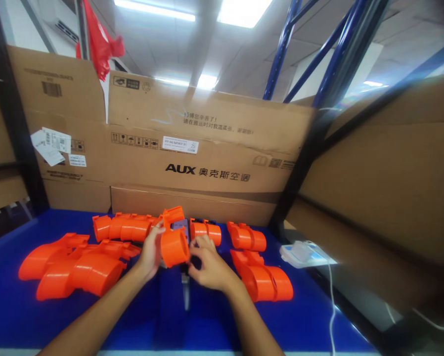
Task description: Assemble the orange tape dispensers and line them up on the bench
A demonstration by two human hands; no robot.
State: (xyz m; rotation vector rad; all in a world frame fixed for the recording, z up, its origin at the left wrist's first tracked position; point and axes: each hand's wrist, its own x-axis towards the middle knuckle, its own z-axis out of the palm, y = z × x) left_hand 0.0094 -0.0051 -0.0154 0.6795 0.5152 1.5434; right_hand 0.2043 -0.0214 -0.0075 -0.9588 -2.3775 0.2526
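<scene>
The left hand (pixel 150 252) curls around an orange duct (pixel 174 245), fingers on its far side and thumb toward the person, so the grip is clamped on the piece. The duct is held just above the blue table (pixel 214 316), its round open mouth turned toward the camera and a squarer collar rising at its top. The right hand (pixel 207 264) is beside it, fingertips pinched at the lower right edge of the duct's mouth; they touch its rim, though whether they also pinch something small there cannot be told. Both forearms run in from the bottom edge.

Under and behind the duct lies a dark device (pixel 181 228) with a grey face, and a thin grey strip (pixel 185 291) runs from it toward the person between the two wrists.

More orange parts lie around the hands. A row of them (pixel 123 227) lies at the back left, and a large pile (pixel 73 264) lies further left and nearer. Just behind the right hand is a short pair (pixel 207 231); to its right lie another piece (pixel 247 237) and a larger one (pixel 264 277) nearer the table edge.

At the right edge of the table lies a white unit (pixel 303 253) with a white cable (pixel 331 306) trailing down. A cardboard box (pixel 207 148) printed AUX stands as a wall behind the table, with a red bag (pixel 99 42) above it.
</scene>
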